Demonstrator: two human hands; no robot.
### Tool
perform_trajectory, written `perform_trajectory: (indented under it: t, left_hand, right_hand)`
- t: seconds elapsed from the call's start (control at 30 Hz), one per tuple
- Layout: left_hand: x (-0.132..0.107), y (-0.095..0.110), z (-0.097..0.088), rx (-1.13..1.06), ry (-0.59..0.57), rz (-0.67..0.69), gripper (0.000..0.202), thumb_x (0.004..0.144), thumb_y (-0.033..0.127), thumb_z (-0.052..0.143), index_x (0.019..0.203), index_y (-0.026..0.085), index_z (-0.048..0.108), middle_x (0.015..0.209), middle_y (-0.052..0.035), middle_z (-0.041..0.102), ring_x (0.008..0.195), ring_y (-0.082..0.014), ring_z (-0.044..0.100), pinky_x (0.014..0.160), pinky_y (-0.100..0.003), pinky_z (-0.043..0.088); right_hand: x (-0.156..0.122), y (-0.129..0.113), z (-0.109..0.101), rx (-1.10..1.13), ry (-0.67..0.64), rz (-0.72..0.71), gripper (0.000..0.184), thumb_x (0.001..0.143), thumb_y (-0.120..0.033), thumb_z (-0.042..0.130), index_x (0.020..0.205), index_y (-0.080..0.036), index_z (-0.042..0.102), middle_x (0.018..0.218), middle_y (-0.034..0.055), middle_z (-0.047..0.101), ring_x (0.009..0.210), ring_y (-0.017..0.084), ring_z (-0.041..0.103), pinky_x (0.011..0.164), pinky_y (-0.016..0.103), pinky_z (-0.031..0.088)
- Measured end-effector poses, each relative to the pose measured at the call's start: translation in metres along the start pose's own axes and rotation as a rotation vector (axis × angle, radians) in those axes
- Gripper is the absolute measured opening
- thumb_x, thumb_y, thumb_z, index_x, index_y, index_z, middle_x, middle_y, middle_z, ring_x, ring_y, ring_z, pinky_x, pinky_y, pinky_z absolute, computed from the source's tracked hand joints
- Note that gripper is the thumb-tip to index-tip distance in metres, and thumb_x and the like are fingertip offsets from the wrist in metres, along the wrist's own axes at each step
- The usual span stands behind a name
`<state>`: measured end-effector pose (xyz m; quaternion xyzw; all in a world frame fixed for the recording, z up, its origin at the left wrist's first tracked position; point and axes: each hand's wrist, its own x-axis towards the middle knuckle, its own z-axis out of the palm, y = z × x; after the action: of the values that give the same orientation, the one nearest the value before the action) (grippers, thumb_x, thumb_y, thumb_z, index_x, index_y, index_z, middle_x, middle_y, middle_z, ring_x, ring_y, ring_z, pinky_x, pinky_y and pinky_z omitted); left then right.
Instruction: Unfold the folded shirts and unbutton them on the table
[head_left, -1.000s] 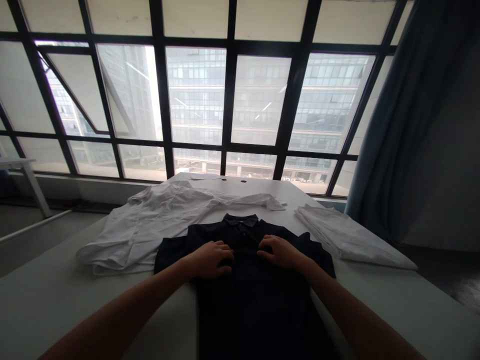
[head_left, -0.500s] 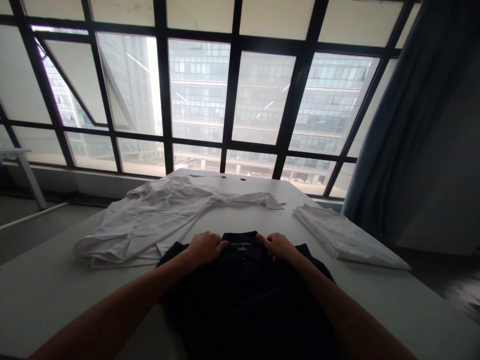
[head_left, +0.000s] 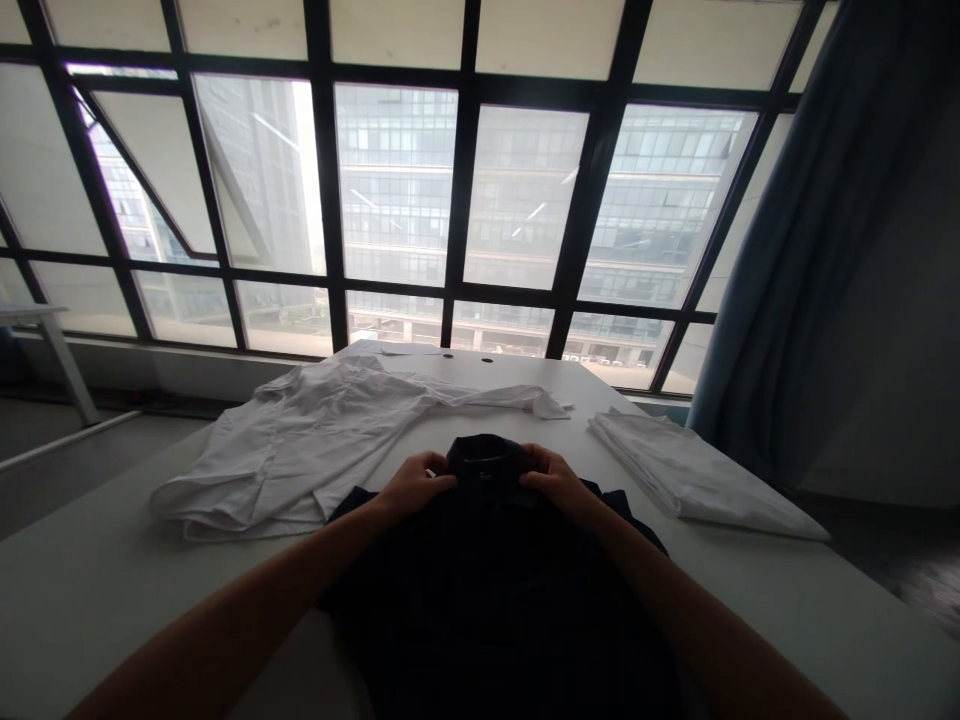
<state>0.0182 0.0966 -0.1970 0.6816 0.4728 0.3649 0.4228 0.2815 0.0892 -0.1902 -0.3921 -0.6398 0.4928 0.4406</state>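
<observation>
Head view: a dark collared shirt (head_left: 495,590) lies on the white bench (head_left: 112,570), running from the centre down to six o'clock, its collar (head_left: 487,450) standing in a rounded ring towards twelve. At the collar's nine o'clock side, the left hand (head_left: 415,484) is partly closed on the cloth, thumb in front; the right hand (head_left: 559,482) grips likewise at three. Their hidden fingertips leave the firmness of either hold unclear.

Uneven tension between the hands could twist the collar or leave one side higher. If a thumb slipped, that side could flop inward. Lifting at the neck alone might ruck the body, whose creases are too dark to read.

From the dark shirt's middle, a rumpled white shirt (head_left: 300,440) spreads at ten o'clock, near the dark left shoulder; a sideways sweep could drag it along. Folded white cloth (head_left: 705,475) at two sits further apart, so a wide right elbow seems the likelier way to disturb it.
</observation>
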Motion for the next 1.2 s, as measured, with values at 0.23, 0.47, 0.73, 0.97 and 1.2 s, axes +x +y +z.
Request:
perform_trajectory:
  t: [0.23,0.47,0.73,0.97,1.2]
  left_hand:
    - [-0.004,0.005,0.007,-0.188,-0.148,-0.301,0.058,0.069,0.065,0.068,0.095,0.013,0.065,0.084,-0.0026,0.062,0.051,-0.0053,0.041,0.043,-0.019,0.028]
    - [-0.002,0.001,0.016,-0.079,-0.111,-0.278,0.045,0.072,0.047,0.073,0.101,0.013,0.066,0.070,0.0022,0.058,0.047,-0.0063,0.041,0.038,-0.018,0.025]
    - [0.004,-0.008,0.019,-0.007,-0.153,-0.206,0.043,0.077,0.052,0.064,0.090,0.012,0.068,0.062,0.0034,0.057,0.039,-0.0054,0.039,0.038,-0.021,0.025]
    - [0.001,-0.009,0.024,-0.144,-0.091,-0.102,0.032,0.069,0.038,0.073,0.087,0.015,0.061,0.066,0.0043,0.058,0.048,-0.0071,0.049,0.045,-0.019,0.036]
    - [0.007,-0.011,0.017,-0.111,0.110,-0.022,0.020,0.073,0.031,0.066,0.082,0.017,0.053,0.068,0.0041,0.057,0.042,-0.0078,0.050,0.041,-0.019,0.033]
  right_hand:
    - [-0.014,-0.020,0.001,0.052,-0.282,0.013,0.018,0.062,-0.023,0.074,0.067,-0.017,0.057,0.077,-0.0011,0.055,0.066,0.011,0.050,0.062,0.025,0.041]
    - [-0.018,-0.028,0.021,-0.406,-0.192,0.088,0.038,0.074,-0.052,0.070,0.080,-0.014,0.062,0.066,-0.0023,0.052,0.058,0.009,0.042,0.054,0.023,0.035]
    - [-0.032,-0.053,0.025,-0.365,-0.291,-0.012,0.027,0.075,-0.038,0.071,0.086,-0.015,0.063,0.068,-0.0018,0.054,0.061,0.010,0.045,0.056,0.024,0.036]
    - [-0.034,-0.055,0.023,-0.505,-0.236,-0.033,0.012,0.073,-0.021,0.062,0.084,-0.016,0.063,0.062,-0.0036,0.051,0.056,0.009,0.043,0.054,0.022,0.034]
    - [-0.026,-0.044,-0.001,-0.843,0.025,-0.033,0.009,0.067,-0.015,0.056,0.076,-0.016,0.061,0.064,-0.0016,0.057,0.059,0.012,0.049,0.057,0.024,0.036]
